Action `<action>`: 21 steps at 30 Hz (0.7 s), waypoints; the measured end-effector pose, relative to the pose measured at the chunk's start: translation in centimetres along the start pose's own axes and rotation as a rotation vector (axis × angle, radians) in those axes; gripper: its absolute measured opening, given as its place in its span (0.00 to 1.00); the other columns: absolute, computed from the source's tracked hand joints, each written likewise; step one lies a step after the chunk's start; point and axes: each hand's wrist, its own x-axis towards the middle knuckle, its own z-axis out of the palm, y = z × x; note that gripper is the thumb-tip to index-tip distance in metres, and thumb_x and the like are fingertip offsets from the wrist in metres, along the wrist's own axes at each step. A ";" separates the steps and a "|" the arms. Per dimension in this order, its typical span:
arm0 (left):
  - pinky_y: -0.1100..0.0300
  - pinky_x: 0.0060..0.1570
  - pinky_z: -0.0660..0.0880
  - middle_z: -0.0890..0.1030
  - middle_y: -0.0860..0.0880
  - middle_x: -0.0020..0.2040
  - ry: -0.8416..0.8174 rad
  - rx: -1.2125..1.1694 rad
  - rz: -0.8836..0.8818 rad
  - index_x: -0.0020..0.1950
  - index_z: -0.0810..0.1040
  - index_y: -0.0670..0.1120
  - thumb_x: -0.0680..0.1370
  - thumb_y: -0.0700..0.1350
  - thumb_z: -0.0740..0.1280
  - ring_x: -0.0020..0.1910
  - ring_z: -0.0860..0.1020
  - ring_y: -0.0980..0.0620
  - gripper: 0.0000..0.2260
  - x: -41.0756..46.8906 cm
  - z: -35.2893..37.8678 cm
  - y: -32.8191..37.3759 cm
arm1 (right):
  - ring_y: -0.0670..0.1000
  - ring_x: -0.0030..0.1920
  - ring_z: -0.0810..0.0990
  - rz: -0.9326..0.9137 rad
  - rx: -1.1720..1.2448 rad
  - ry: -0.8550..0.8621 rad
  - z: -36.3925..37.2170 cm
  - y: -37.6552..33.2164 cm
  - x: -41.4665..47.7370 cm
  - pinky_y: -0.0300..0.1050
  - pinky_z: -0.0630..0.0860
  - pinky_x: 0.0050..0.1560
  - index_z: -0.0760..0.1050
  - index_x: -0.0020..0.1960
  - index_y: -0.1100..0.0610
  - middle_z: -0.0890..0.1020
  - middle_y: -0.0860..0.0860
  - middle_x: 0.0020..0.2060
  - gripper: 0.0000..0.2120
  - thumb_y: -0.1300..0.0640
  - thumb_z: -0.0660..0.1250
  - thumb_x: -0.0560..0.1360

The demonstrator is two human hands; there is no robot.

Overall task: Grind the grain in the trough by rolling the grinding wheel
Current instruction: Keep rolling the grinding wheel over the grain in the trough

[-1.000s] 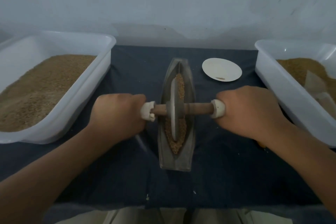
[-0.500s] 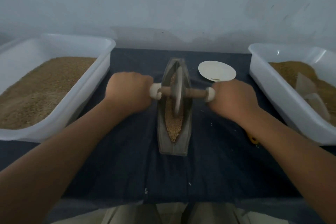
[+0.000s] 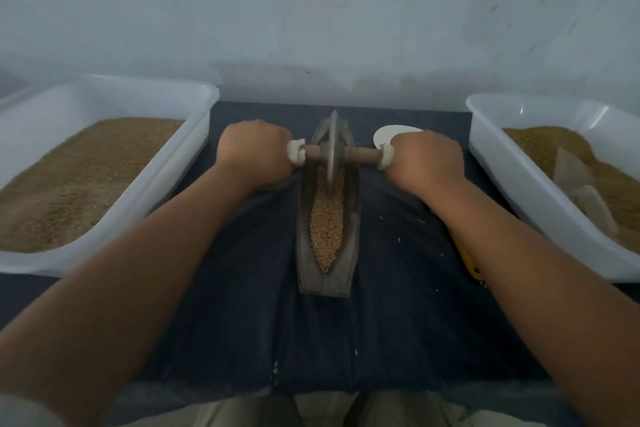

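Observation:
A narrow boat-shaped metal trough [image 3: 353, 218] lies lengthwise on the dark cloth, with brown grain [image 3: 327, 218] heaped along its groove. The grey grinding wheel [image 3: 333, 146] stands upright at the trough's far end, on a wooden axle [image 3: 360, 153] with white-wrapped ends. My left hand [image 3: 254, 151] grips the left end of the axle. My right hand [image 3: 427, 161] grips the right end. Both arms are stretched forward. The parts of the axle inside my fists are hidden.
A white tub [image 3: 166, 180] of brown grain stands at the left, and a second white tub [image 3: 512, 184] with grain and a scoop at the right. A small white plate [image 3: 384, 135] sits behind my right hand. A yellow object [image 3: 471, 265] peeks out under my right forearm.
Both hands have pushed the wheel away from me, from the middle of the trough to its far end. The grain in the near half now lies uncovered.

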 end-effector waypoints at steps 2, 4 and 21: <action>0.56 0.35 0.71 0.71 0.54 0.31 0.051 0.002 0.018 0.35 0.69 0.52 0.75 0.60 0.64 0.32 0.77 0.46 0.15 -2.8 0.3 -0.1 | 0.55 0.36 0.78 -0.028 -0.032 -0.036 -0.5 0.2 -2.2 0.44 0.68 0.33 0.71 0.39 0.54 0.76 0.48 0.33 0.11 0.48 0.59 0.73; 0.59 0.31 0.70 0.70 0.55 0.30 0.125 -0.034 0.076 0.35 0.68 0.54 0.74 0.59 0.68 0.28 0.74 0.49 0.14 -6.7 0.5 -0.4 | 0.52 0.30 0.75 -0.096 -0.050 -0.043 -1.1 0.5 -5.9 0.43 0.67 0.30 0.70 0.35 0.51 0.74 0.46 0.29 0.15 0.43 0.61 0.74; 0.57 0.34 0.70 0.71 0.55 0.31 0.020 -0.019 0.008 0.34 0.67 0.53 0.73 0.57 0.65 0.29 0.71 0.48 0.13 -3.4 0.2 -0.1 | 0.54 0.32 0.73 -0.049 -0.029 0.036 0.1 0.5 -2.1 0.44 0.68 0.31 0.69 0.37 0.54 0.74 0.49 0.30 0.09 0.50 0.60 0.72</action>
